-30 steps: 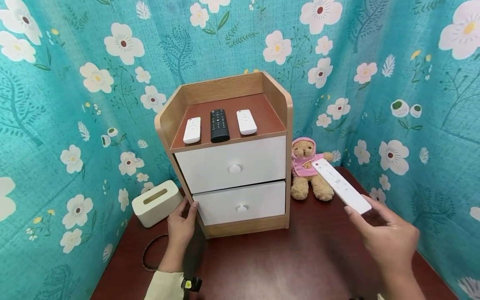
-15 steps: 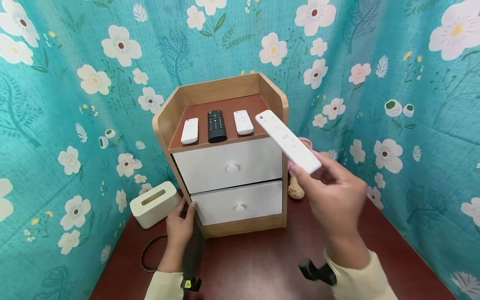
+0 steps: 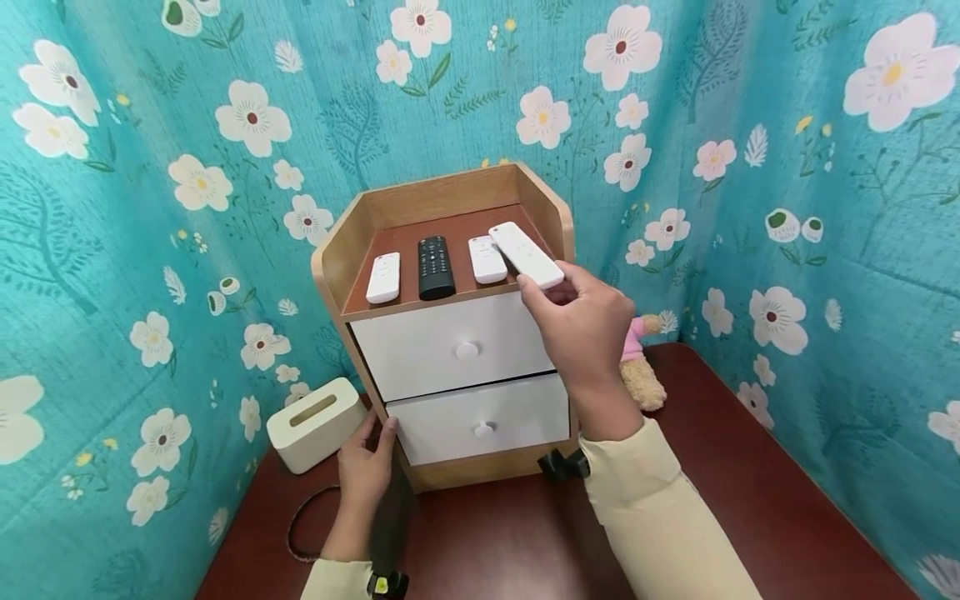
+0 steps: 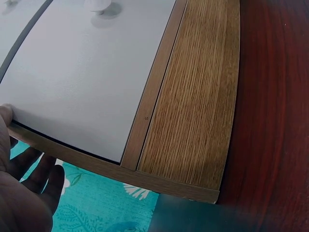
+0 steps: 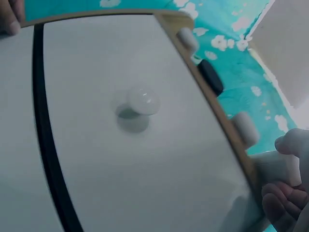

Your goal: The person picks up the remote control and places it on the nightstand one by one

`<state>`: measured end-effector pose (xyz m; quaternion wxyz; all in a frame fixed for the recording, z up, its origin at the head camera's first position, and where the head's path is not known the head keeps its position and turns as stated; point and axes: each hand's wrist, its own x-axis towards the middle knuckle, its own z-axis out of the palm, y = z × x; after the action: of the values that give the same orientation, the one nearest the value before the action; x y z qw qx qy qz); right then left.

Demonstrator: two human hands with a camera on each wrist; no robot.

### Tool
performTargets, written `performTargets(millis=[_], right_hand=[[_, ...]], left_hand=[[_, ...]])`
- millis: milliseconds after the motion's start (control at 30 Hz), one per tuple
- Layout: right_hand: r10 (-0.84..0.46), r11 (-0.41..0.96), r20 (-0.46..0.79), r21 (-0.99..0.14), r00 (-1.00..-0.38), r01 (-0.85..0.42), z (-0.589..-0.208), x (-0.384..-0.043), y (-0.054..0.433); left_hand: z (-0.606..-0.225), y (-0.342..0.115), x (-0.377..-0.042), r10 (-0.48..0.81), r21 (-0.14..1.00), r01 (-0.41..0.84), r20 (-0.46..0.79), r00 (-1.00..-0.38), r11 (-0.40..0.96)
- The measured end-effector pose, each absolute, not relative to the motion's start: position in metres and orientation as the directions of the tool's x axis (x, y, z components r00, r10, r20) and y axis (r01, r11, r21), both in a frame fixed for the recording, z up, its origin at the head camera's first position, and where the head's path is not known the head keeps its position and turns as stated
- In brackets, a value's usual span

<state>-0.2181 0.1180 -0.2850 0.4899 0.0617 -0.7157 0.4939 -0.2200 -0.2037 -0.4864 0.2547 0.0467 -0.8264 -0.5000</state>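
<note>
In the head view, a small wooden cabinet [image 3: 491, 483] with two white drawers stands on the table. On its brown top lie a white remote control [image 3: 384, 277] at the left, a black remote control [image 3: 435, 267] and another white remote control [image 3: 487, 260]. My right hand [image 3: 588, 325] pinches the near end of a longer white remote control [image 3: 525, 254], slanted over the top's right part; whether it touches the surface, I cannot tell. My left hand [image 3: 365, 467] holds the cabinet's lower left edge, thumb at the front and fingers [image 4: 50, 186] along the side.
A cream tissue box [image 3: 315, 425] stands left of the cabinet. Near it a dark cord loop [image 3: 300, 517] lies on the dark red table [image 3: 705, 500]. A teddy bear [image 3: 641, 379] in pink sits at the right, partly hidden by my right hand. A floral curtain hangs behind.
My right hand has carried the longer white remote control leftward from beside the teddy bear to over the cabinet top. The left hand has stayed at the cabinet's edge.
</note>
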Motion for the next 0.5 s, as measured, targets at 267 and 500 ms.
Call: performTargets(millis=[267,500], right_hand=[[0.381,0.645,0.8,-0.589,-0.462,-0.488,-0.285,-0.233,0.113],[0.374,0.7,0.799,-0.576,-0.471,-0.422,-0.284,-0.242,0.105]], left_hand=[[-0.488,-0.201,-0.221,-0.318,0.852,0.196,0.381,-0.868,0.485],[-0.487,-0.205,-0.222,-0.335,0.853,0.201,0.391,-0.857,0.481]])
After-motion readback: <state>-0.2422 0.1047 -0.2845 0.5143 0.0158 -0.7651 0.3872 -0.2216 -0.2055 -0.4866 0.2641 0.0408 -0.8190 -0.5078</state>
